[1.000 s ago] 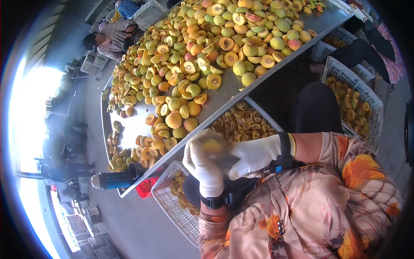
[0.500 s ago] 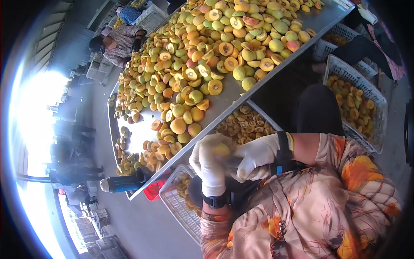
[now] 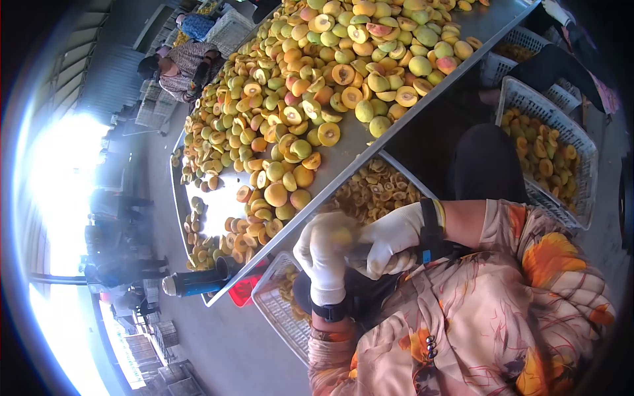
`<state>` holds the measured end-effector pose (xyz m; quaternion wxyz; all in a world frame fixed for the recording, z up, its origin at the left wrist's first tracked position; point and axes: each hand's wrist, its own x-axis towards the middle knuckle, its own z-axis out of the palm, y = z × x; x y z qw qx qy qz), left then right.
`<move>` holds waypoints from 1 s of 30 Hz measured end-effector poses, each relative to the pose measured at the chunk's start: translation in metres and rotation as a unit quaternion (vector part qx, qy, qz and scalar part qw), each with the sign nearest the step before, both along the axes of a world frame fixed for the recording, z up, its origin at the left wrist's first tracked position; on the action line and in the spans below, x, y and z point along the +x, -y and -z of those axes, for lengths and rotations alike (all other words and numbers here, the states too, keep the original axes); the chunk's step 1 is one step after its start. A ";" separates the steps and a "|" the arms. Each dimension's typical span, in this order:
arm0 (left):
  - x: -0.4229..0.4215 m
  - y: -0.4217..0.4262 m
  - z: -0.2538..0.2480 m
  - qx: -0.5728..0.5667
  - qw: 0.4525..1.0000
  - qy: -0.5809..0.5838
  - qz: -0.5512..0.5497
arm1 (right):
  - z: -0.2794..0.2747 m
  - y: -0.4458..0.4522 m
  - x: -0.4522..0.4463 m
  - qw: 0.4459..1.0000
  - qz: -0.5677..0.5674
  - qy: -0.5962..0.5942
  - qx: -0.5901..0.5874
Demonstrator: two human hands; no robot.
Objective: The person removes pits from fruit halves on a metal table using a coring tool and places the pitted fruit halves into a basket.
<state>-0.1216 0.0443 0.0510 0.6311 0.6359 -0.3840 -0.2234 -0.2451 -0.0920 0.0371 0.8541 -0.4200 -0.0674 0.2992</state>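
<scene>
My left hand [image 3: 320, 257], in a white glove, is closed around a yellow peach piece [image 3: 342, 234]; motion blur hides its outline. Right beside it, my right hand [image 3: 394, 241], gloved too, has its fingers wrapped round a slim dark tool [image 3: 360, 251] that points at the fruit. The kind of tool is too blurred to make out. Both hands are close together above my lap, near the edge of a metal table [image 3: 360, 158]. Many halved and whole peaches [image 3: 290, 115] are heaped on that table.
Below the table edge is a bin of peach scraps [image 3: 376, 188]. White crates stand at my left [image 3: 264, 297] and, with peach halves, at my right [image 3: 584, 142]. A blue cylinder [image 3: 195, 284] juts from the table corner. Another person [image 3: 185, 69] sits across the table.
The view has shifted slightly. Both hands stay together at the peach piece, with the left hand and the fruit still blurred by motion.
</scene>
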 end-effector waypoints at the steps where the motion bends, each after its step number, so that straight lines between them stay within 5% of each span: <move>1: -0.006 0.004 -0.003 -0.016 0.999 -0.026 -0.010 | 0.001 -0.001 -0.001 0.999 -0.009 -0.022 0.048; 5: -0.019 0.007 0.003 -0.089 0.985 -0.142 -0.042 | 0.014 -0.004 -0.001 0.982 -0.054 -0.051 0.176; 12: 0.003 -0.007 0.004 0.007 0.993 0.113 0.017 | 0.019 -0.004 0.005 0.997 -0.062 -0.036 0.034; 19: -0.014 -0.013 0.008 -0.074 0.944 -0.310 -0.084 | 0.024 -0.016 0.006 0.991 -0.064 -0.021 0.113; 21: 0.008 -0.038 0.022 -0.059 0.951 -0.246 -0.178 | 0.030 -0.016 0.009 0.998 -0.052 0.021 0.010; 22: 0.021 -0.058 0.026 0.083 0.958 0.170 -0.213 | 0.035 -0.013 0.010 0.995 -0.040 0.039 -0.078; 24: 0.044 -0.105 0.011 0.059 0.951 -0.127 -0.275 | 0.035 -0.003 0.008 0.955 -0.013 0.060 -0.291; 25: 0.074 -0.141 0.033 0.179 0.946 0.004 -0.271 | 0.050 -0.002 0.000 0.885 0.067 0.154 -0.435; 26: 0.089 -0.163 0.039 0.377 0.865 0.207 -0.258 | 0.059 0.002 -0.002 0.871 0.065 0.126 -0.471; 27: 0.092 -0.167 0.035 0.543 0.709 0.389 -0.224 | 0.063 0.006 -0.002 0.856 0.059 0.098 -0.505; 30: 0.107 -0.138 0.039 0.447 0.680 0.518 -0.262 | 0.068 0.008 -0.003 0.849 0.123 0.117 -0.500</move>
